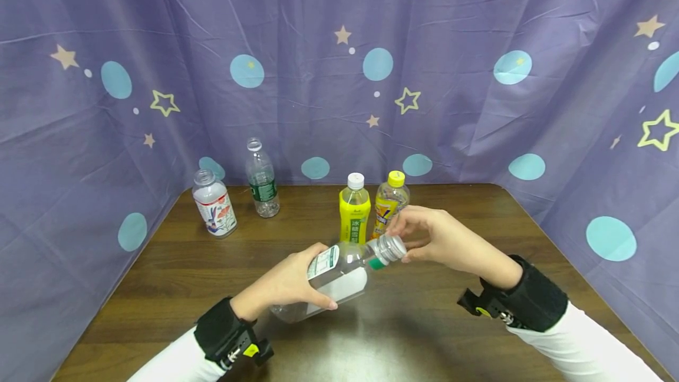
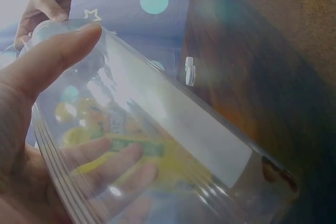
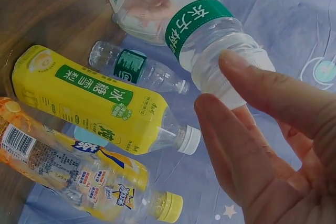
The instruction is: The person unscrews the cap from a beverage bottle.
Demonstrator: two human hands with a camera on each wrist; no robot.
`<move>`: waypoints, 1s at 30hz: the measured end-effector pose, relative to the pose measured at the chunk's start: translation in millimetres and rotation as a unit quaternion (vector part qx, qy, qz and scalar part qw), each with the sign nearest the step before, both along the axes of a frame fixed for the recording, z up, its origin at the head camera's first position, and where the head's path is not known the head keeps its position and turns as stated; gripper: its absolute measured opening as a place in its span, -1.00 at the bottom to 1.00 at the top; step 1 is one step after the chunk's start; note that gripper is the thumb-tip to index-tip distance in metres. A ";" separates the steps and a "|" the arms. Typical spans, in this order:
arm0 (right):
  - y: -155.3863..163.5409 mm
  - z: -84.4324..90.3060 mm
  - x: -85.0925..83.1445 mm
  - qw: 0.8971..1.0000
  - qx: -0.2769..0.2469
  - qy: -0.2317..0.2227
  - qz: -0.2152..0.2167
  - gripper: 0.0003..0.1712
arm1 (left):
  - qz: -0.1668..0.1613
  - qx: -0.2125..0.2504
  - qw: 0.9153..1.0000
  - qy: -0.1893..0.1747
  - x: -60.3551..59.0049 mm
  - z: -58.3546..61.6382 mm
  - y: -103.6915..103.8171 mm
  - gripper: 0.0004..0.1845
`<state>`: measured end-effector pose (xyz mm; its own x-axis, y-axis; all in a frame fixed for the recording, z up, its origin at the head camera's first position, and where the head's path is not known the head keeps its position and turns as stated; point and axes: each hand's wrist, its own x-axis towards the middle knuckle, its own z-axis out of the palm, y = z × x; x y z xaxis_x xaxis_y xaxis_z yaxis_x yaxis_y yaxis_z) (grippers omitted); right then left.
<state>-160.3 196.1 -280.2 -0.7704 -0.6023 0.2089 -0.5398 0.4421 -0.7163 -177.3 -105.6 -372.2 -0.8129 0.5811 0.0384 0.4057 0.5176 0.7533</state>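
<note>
My left hand (image 1: 294,279) grips the body of a large clear plastic bottle (image 1: 350,261), thumb on one side and fingers showing through it in the left wrist view. The bottle is tilted, its neck up to the right, with a green band (image 3: 199,22) below the neck and a white label panel (image 2: 184,119). At the bottle's mouth end, my right hand (image 1: 432,237) pinches the whitish ridged part (image 3: 223,80) between thumb and fingertips. I cannot tell whether that part is a cap or the bare thread.
Behind stand a yellow drink bottle with white cap (image 1: 355,211) and a yellow-capped bottle (image 1: 391,202), partly behind my right hand. Farther left are a clear bottle with green label (image 1: 263,184) and a white-labelled bottle (image 1: 214,205), both uncapped, on the wooden table (image 1: 424,323). A purple curtain (image 1: 318,117) hangs behind.
</note>
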 end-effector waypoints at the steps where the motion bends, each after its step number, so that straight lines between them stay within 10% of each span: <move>1: -0.5 -0.1 0.5 1.000 -0.003 0.002 0.000 -0.59 | -0.002 0.002 1.000 -0.001 -0.3 0.0 -0.3 -0.12; 9: -3.4 4.4 -1.0 0.996 0.006 0.071 -0.051 -0.82 | -0.008 0.020 1.000 0.002 -0.8 1.9 0.8 -0.13; 17: -0.9 12.7 -2.2 0.982 0.065 -0.150 -0.097 -0.59 | -0.002 0.011 1.000 0.008 0.7 3.2 1.4 -0.12; 30: 1.9 12.8 -1.2 0.993 0.045 -0.102 -0.043 -0.64 | 0.002 0.001 1.000 0.012 0.4 3.1 1.3 -0.12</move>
<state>-161.5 197.9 -267.4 -0.8408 -0.5413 -0.0081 -0.3454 0.5479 -0.7619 -176.9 -104.3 -369.1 -0.8139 0.5780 0.0590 0.4215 0.5176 0.7446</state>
